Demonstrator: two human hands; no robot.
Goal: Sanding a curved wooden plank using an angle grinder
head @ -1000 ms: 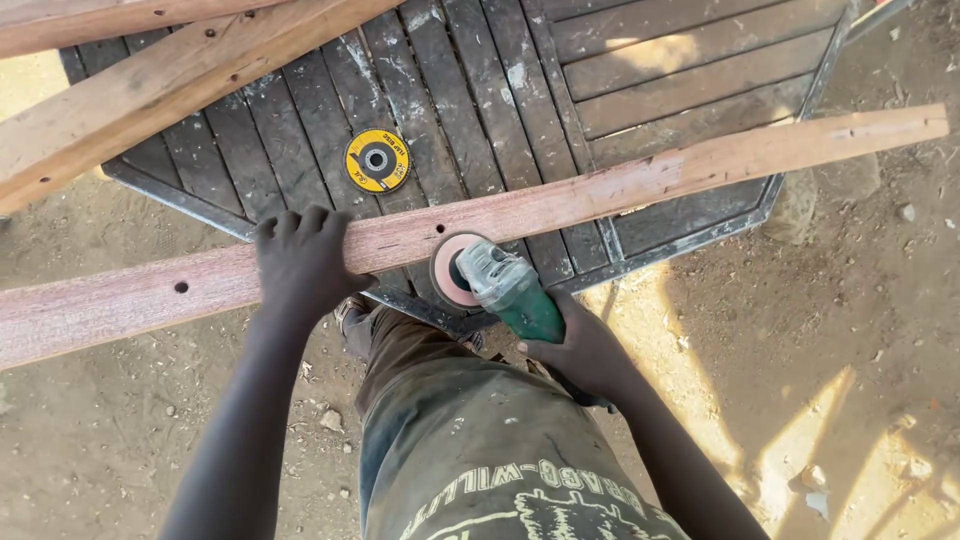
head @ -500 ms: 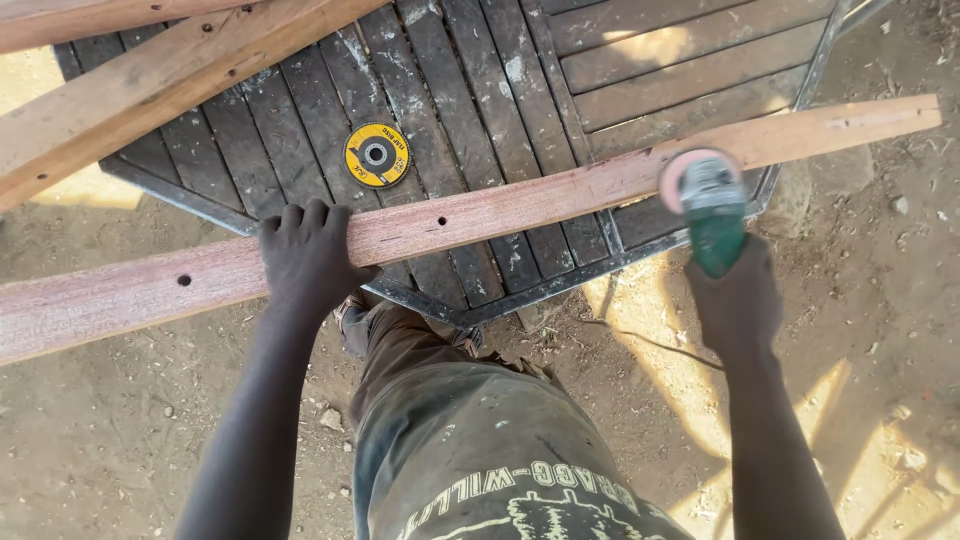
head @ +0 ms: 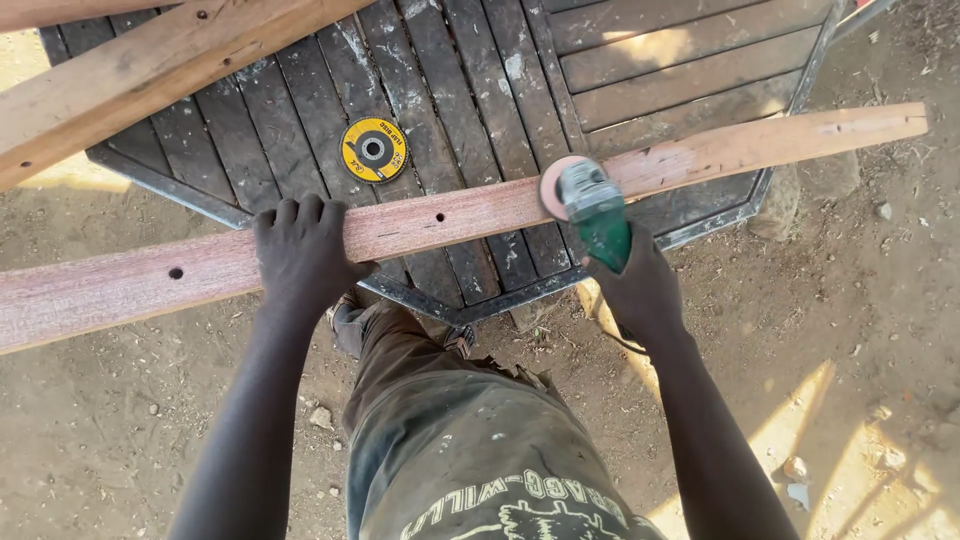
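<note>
Plank lies across near edge of slatted table. Left hand clamped over plank, pinning it. Right hand gripping green grinder, disc on plank's top face. Advice: keep disc flat, light pressure, w/ left hand well apart from disc.

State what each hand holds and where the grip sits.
The right hand holds a green angle grinder, grip on its body behind the disc. The left hand clamps a long reddish wooden plank, fingers over its far edge.

A dark slatted table fills the upper frame, bearing a yellow flap disc, a reddish plank across it, and a pale plank at upper left.
</note>
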